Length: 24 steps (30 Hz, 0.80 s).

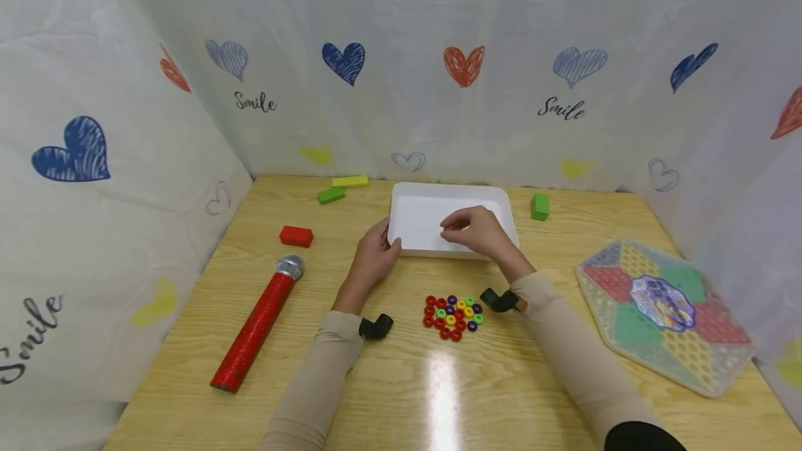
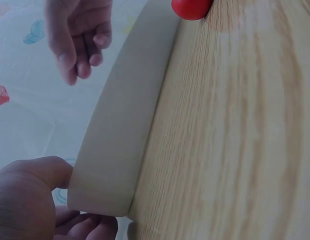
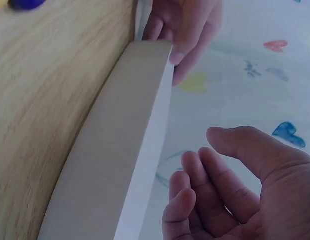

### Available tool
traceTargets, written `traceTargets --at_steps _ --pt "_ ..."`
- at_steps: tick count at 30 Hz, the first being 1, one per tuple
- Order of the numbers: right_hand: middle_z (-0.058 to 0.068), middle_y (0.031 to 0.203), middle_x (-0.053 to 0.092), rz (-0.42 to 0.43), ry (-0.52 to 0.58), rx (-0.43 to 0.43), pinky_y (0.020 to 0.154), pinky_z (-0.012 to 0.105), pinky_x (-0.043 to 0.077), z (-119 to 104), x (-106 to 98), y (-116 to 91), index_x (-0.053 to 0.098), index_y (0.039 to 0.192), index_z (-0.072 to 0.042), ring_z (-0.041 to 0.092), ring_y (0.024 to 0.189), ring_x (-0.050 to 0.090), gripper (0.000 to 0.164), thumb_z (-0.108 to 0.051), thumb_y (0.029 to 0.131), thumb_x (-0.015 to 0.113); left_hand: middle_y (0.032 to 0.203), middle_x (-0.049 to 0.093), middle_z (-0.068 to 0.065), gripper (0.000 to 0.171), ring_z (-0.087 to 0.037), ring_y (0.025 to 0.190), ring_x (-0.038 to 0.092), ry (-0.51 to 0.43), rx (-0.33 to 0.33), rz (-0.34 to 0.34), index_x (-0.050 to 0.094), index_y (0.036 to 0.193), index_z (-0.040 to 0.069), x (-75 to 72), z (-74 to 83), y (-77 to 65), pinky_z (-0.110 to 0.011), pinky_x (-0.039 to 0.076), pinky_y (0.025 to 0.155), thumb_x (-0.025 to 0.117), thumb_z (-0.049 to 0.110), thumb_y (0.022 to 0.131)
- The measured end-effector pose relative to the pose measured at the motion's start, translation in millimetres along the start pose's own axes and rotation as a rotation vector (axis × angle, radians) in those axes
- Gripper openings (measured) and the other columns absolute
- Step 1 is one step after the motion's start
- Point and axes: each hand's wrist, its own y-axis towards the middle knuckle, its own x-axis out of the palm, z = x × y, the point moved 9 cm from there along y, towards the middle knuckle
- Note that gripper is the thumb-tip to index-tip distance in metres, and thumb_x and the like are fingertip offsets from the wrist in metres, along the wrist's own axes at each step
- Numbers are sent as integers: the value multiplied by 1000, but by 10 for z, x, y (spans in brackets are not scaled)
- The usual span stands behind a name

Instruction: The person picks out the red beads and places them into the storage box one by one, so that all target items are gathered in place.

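Observation:
A white rectangular tray [image 1: 416, 218] lies on the wooden table near the back wall. My left hand [image 1: 374, 256] grips its front left corner, thumb at the rim and fingers around the outer side; the left wrist view shows this hand [image 2: 32, 200] at the tray's end. Over the right half of the tray hovers my right hand [image 1: 479, 232], fingers loosely bent. Seen from the right wrist, that hand [image 3: 235, 190] has a gap between thumb and fingers, with nothing visible in it. Several small red, yellow, green and purple rings [image 1: 452, 317] lie in front of the tray.
A red glittery microphone [image 1: 257, 326] and a red block [image 1: 296, 236] lie at left. Green [image 1: 331, 195] and yellow [image 1: 350, 181] blocks lie at the back left, another green block [image 1: 539, 207] right of the tray. A hexagonal game board [image 1: 664, 315] occupies the right side.

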Motion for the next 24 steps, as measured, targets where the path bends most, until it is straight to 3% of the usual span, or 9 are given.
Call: traceTargets --at_steps 6,11,24 --pt "7 95 77 -16 22 -77 76 30 57 -164 114 -187 79 106 -5 20 87 70 24 -19 87 79 159 37 -22 65 -29 146 42 -12 7 -7 32 157 -1 -10 4 1 -38 43 115 58 18 101" --pt "7 94 77 -81 78 -116 77 31 61 -222 274 -392 79 104 -2 16 84 69 21 -14 87 79 160 37 -22 64 -29 147 41 -12 14 -9 31 157 -2 -11 22 -5 -39 42 116 58 17 101" --pt "6 101 78 -221 74 -121 78 30 62 -25 687 -631 79 105 -6 16 90 72 20 -12 85 79 159 38 -22 65 -29 146 42 -21 20 -10 32 157 -1 -5 15 2 -38 44 115 58 19 101"
